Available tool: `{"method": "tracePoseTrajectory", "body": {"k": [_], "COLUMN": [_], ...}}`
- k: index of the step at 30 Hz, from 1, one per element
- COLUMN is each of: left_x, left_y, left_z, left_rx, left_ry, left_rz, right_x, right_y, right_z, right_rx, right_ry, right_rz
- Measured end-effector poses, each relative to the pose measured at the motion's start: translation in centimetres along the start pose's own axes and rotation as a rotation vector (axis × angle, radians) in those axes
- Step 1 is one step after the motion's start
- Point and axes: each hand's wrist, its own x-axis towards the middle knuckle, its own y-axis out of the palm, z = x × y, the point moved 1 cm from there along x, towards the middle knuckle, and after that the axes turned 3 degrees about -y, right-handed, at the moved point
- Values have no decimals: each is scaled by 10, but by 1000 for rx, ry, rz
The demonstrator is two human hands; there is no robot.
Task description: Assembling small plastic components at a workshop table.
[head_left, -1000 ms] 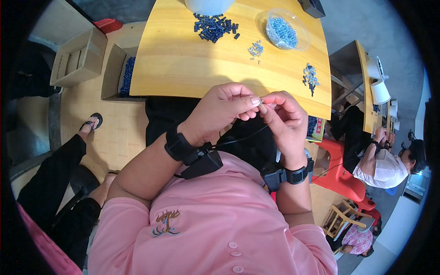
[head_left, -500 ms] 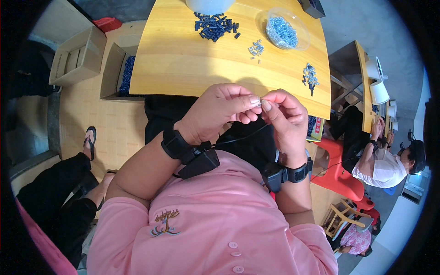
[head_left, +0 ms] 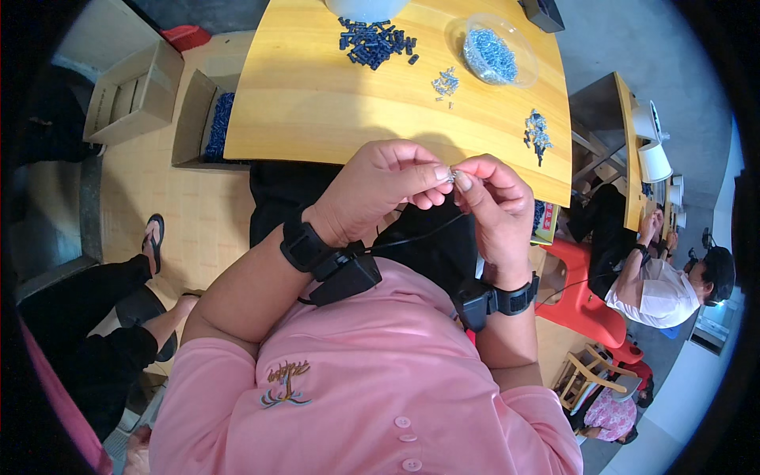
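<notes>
Just off the table's near edge, my left hand (head_left: 388, 184) and my right hand (head_left: 497, 198) meet fingertip to fingertip. Both pinch a tiny shiny metal piece (head_left: 452, 177), mostly covered by the thumbs and too small to name. On the wooden table (head_left: 297, 95) beyond lie a small heap of silvery metal pieces (head_left: 446, 81) and a pile of short black parts (head_left: 372, 43). Farther right, a mixed heap of metal and dark pieces (head_left: 537, 131) rests near the edge. A clear round tub (head_left: 491, 57) is filled with small metal pieces.
A whitish container (head_left: 366, 8) stands at the table's far edge, a dark box (head_left: 542, 14) at its far right corner. Left are cardboard boxes (head_left: 131, 95), one holding blue parts (head_left: 219, 127). A red stool (head_left: 582, 293) stands right. Other people sit nearby on both sides.
My hands stay pinched together, shifted only slightly, with a little more of the metal piece showing. At the lower left, another person's legs have moved and a hand has come into view.
</notes>
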Motion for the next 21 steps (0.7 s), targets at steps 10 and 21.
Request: {"method": "tracePoseTrajectory", "body": {"k": [10, 21], "left_x": [2, 3], "left_y": [4, 3], "left_z": [3, 9], "left_rx": [49, -28], "left_ry": [60, 31], "left_rz": [-60, -72], "right_x": [-2, 1], "right_y": [3, 3], "right_z": [0, -1], "right_rx": [-59, -441], "right_ry": [-10, -286], "right_rz": [-18, -28]}}
